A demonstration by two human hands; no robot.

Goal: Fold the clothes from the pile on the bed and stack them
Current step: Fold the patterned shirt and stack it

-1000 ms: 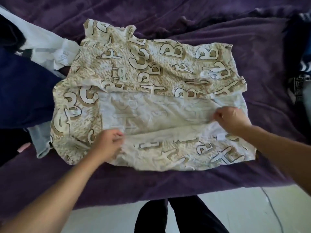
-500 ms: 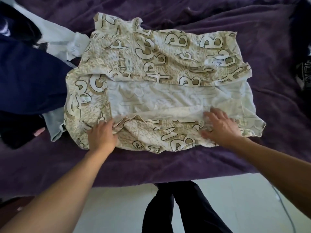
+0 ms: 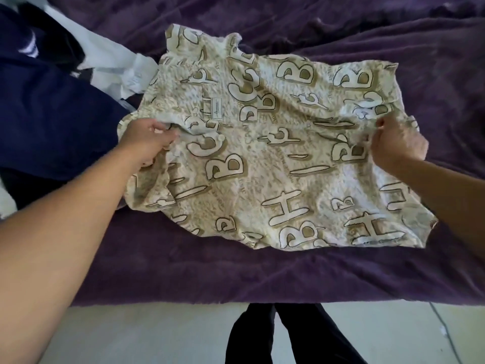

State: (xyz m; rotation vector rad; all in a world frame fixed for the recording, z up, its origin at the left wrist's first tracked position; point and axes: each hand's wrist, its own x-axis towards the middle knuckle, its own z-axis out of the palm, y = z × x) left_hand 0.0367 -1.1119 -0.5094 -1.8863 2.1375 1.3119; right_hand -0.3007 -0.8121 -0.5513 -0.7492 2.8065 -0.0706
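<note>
The left hand point(image 3: 151, 139) has its fingers curled around a bunched edge of the printed shirt point(image 3: 262, 158) on the shirt's left side. The right hand point(image 3: 397, 143) pinches the same edge on the right side, so both hands hold cloth and neither is free. Between them this edge runs across the middle of the shirt and looks a little lifted and pulled tight. The shirt is beige and white with big letters, and it lies spread on the purple blanket of the bed point(image 3: 183, 274), with its near part close to the bed's front edge. To the left of it, touching its upper left corner, is the pile: a navy garment point(image 3: 52, 114) and a white garment point(image 3: 110, 67) partly under it. I cannot see any finished stack. I judge that the step in hand is a lengthwise fold of this shirt, with the near half being carried toward the far side. The next move probably calls for laying the held edge down evenly along the far edge, flattening the wrinkles, and then folding across the short way.
</note>
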